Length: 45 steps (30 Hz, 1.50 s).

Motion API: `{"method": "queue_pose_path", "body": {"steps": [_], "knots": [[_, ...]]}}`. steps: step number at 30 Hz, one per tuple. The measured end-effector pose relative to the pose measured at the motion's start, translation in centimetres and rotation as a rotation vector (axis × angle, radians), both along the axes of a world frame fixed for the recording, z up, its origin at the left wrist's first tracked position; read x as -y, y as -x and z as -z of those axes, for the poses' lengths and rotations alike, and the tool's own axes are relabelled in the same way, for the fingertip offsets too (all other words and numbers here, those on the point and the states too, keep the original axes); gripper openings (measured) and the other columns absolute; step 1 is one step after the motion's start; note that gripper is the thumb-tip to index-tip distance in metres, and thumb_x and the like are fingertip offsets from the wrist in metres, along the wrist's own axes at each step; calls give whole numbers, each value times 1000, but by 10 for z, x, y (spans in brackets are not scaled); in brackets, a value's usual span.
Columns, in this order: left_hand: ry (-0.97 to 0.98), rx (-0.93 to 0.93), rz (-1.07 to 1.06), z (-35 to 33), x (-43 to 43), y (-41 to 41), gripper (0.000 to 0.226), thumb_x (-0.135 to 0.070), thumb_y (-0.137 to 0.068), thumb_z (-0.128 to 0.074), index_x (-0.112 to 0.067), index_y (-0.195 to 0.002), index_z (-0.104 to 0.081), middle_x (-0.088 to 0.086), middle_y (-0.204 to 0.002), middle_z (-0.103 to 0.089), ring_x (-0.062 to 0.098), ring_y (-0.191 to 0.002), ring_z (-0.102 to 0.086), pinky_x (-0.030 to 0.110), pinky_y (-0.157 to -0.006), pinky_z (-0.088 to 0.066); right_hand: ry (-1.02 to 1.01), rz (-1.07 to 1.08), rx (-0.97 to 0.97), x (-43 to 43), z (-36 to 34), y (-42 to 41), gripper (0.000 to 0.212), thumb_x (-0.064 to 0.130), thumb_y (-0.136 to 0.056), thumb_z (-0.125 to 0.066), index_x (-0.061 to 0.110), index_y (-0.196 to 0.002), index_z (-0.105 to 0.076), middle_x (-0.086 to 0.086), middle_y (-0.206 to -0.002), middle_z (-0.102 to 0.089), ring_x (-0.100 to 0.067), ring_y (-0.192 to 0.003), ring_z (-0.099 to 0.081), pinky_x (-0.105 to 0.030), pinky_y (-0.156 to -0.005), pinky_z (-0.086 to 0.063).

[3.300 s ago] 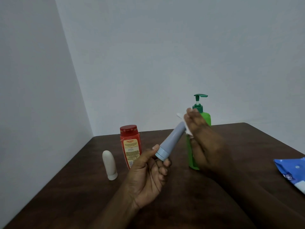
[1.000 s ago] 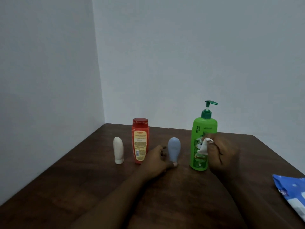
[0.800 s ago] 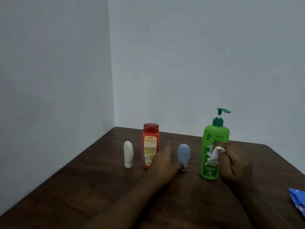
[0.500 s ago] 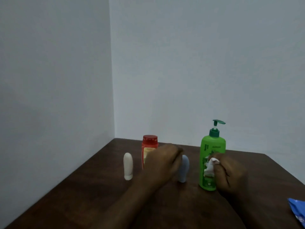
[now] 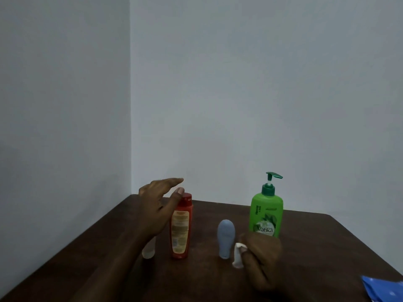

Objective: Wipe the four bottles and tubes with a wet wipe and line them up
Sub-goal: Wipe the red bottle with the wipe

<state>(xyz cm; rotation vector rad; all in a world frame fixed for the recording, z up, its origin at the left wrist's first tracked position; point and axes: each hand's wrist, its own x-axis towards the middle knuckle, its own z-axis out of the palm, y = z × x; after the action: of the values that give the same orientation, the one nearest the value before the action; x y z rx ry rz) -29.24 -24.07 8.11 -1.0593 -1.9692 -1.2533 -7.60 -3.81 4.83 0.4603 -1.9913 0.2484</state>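
Left hand (image 5: 157, 209) spread open at tall red plastic bottle (image 5: 181, 225), centre-left; right hand (image 5: 260, 256) pinches crumpled white wet wipe (image 5: 237, 255) over dark wooden bench (image 5: 327, 247).

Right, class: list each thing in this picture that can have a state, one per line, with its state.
left hand: open, raised at the red bottle's cap, holding nothing
right hand: closed on the wet wipe
wet wipe: crumpled, held
red bottle: upright, capped
blue-grey tube: upright on its cap
green pump bottle: upright
white tube: standing, mostly hidden by the left arm
blue wipe packet: lying flat at the table's edge
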Motion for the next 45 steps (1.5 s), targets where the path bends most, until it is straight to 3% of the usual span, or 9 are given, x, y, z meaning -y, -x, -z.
{"method": "queue_pose_path", "body": {"steps": [5, 10, 14, 19, 23, 28, 32, 37, 45], "knots": [[174, 10, 24, 10, 2, 3, 59, -79, -94, -38, -43, -132, -65, -30, -127, -62, -1, -124, -59, 56, -107, -47, 18, 51, 51, 13, -3, -5, 46, 26, -107, -43, 13, -68, -64, 3, -68, -60, -9, -57, -55, -24, -62, -42], [142, 130, 123, 5, 5, -4, 28, -51, -96, -64, -48, -123, -60, -34, -118, -62, -13, -111, -60, 35, -96, -57, 73, 50, 100, 13, -4, -7, 45, 27, -107, -41, 15, -69, -61, 6, -69, -59, -7, -57, -51, -19, -61, -37], [32, 253, 203, 5, 4, -7, 26, -20, -94, -75, -33, -116, -71, -21, -112, -73, -14, -106, -63, 12, -79, -56, 80, 54, 87, 14, -1, -5, 38, 26, -106, -42, 18, -71, -54, 11, -70, -52, -3, -58, -45, -5, -70, -24], [-53, 452, 339, -1, 11, -12, 31, -12, -90, -78, -31, -114, -76, -15, -106, -78, 3, -104, -72, 23, -75, -62, 116, 111, 17, 15, 5, 1, 21, 20, -98, -54, 17, -79, -62, 14, -74, -53, 2, -64, -53, -11, -63, -35], [-9, 603, 517, -11, 14, -27, 28, -5, -93, -72, -19, -116, -76, -2, -104, -80, 17, -100, -77, 24, -76, -62, 349, 116, -61, 24, 10, 7, 8, 25, -93, -58, 25, -95, -66, 31, -87, -60, 17, -81, -58, -1, -70, -40], [193, 587, 625, -2, 4, -32, 21, -10, -98, -68, -17, -115, -78, 0, -115, -79, 24, -105, -75, 41, -89, -63, 365, 128, -18, 21, 19, 15, 26, 7, -89, -63, 15, -113, -71, 11, -113, -70, -4, -105, -67, -19, -86, -52], [209, 575, 689, 4, -4, -38, 20, -10, -99, -67, -17, -113, -79, 5, -115, -79, 25, -106, -75, 35, -83, -62, 287, 199, 8, 23, 20, 14, 31, 7, -89, -63, 16, -118, -72, 4, -124, -64, -1, -122, -55, -12, -101, -40], [183, 575, 720, 8, -9, -38, 21, -10, -100, -66, -11, -117, -77, 7, -113, -79, 27, -105, -75, 36, -85, -62, 247, 177, 80, 32, 17, 13, 30, 15, -92, -59, 15, -118, -73, 13, -118, -59, 7, -115, -54, -6, -96, -39], [134, 630, 651, 13, -8, -27, 21, -12, -101, -64, -12, -117, -77, 1, -112, -79, 25, -104, -75, 38, -85, -63, 85, 18, 290, 36, 18, 16, 28, 23, -93, -61, 15, -118, -73, 8, -119, -61, 8, -115, -53, -4, -91, -42]]}}
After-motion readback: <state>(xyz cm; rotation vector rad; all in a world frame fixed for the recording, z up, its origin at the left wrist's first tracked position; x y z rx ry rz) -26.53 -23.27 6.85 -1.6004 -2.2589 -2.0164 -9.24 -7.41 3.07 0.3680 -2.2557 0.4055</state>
